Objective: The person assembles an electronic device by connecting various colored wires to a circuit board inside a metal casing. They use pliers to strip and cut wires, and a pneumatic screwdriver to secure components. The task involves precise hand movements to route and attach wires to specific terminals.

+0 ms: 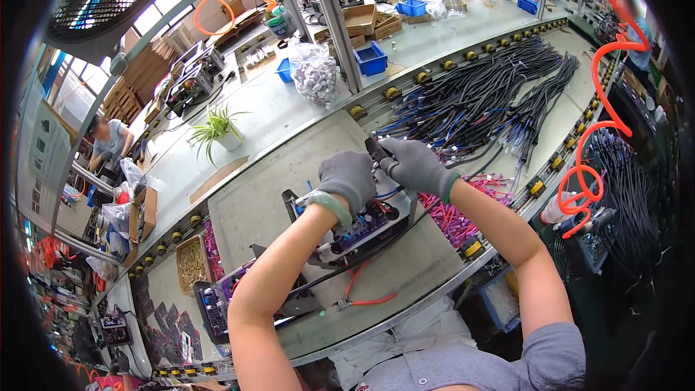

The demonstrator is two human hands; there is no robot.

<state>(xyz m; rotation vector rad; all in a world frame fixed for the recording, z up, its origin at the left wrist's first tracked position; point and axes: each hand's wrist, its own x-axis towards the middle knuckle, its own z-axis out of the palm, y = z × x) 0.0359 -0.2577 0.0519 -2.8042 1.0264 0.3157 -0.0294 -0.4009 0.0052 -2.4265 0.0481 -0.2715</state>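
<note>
Both my hands wear grey gloves and meet over the far end of an electronic unit (362,230) with a black frame, circuit board and wires. My right hand (418,168) is closed round a small black part (376,149), whose exact kind I cannot make out. Beside it, my left hand (349,178) has its fingers curled in at the unit's far end. Whatever those fingers grip is hidden. A thick black cable (376,247) runs along the unit's near side. The unit rests on a grey board (264,174). Nearer and to the left stands a second, similar unit (215,311).
Bundled black cables (470,98) lie at the far right, with pink wires (470,210) closer in. A box of small brass-coloured parts (192,264) sits left. A coiled orange air hose (604,58) hangs right. Beyond the rollers are a potted plant (226,136) and blue bin (371,59).
</note>
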